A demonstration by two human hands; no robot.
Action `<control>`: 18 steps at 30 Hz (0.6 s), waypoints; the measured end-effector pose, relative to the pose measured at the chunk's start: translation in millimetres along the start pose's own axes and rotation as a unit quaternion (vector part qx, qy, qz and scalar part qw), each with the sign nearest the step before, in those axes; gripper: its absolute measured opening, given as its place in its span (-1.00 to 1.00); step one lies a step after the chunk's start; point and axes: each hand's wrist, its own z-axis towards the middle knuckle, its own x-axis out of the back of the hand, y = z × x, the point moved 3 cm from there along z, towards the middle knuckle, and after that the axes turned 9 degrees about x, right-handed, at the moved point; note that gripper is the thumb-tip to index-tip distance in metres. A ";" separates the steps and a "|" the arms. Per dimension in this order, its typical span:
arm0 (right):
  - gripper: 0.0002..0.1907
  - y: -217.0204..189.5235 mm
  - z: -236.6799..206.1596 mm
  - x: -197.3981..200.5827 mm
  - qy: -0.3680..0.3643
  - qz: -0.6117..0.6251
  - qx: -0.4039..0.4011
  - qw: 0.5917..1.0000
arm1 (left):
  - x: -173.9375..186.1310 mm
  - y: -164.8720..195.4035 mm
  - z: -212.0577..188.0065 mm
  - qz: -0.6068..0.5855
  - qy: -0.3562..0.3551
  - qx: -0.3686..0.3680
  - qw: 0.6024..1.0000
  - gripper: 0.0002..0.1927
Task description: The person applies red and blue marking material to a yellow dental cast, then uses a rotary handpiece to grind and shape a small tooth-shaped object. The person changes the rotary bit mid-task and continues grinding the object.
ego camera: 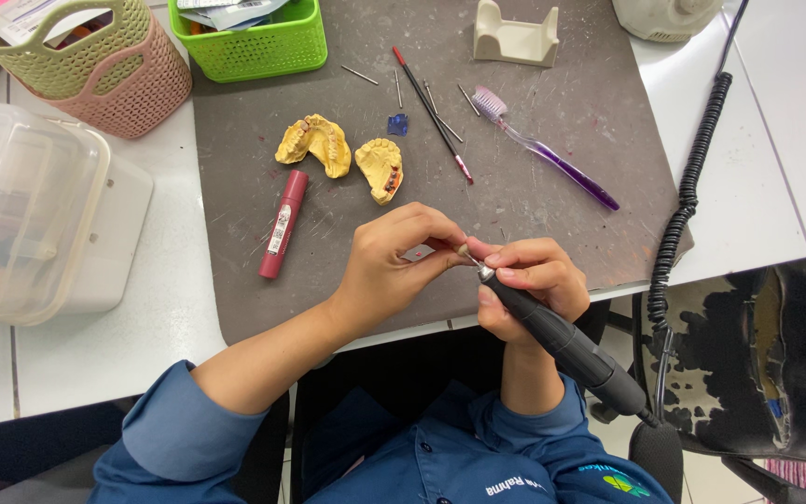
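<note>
My right hand (526, 280) grips a black rotary handpiece (562, 343) like a pen, its small bur tip (466, 252) pointing up-left. My left hand (394, 257) pinches a tiny pinkish piece (434, 245) between thumb and fingers, right against the bur tip. Both hands hover over the near edge of a grey work mat (534, 187). Two yellow plaster jaw casts (317, 142) (381, 168) lie on the mat just beyond my left hand.
A red tube (283, 224), a purple toothbrush (548, 149), a thin red-tipped brush (433, 114) and several metal burs lie on the mat. A green basket (263, 47), pink and green baskets (114, 79), a clear plastic box (20, 205) and a coiled black cable (687, 187) surround it.
</note>
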 end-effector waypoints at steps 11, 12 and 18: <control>-0.75 -3.3 6.7 -2.8 -0.014 -0.020 0.014 1.000 | -0.9 -2.0 -1.2 -0.006 -0.002 0.010 1.000 -0.83; -0.75 -3.0 7.2 -3.0 -0.012 -0.018 0.016 1.000 | -0.5 -2.2 -0.7 -0.002 -0.001 0.011 1.000 -0.84; -0.75 -2.5 5.3 -2.9 -0.006 -0.012 0.008 1.000 | -0.4 -3.1 -1.1 -0.002 -0.001 0.011 1.000 -0.84</control>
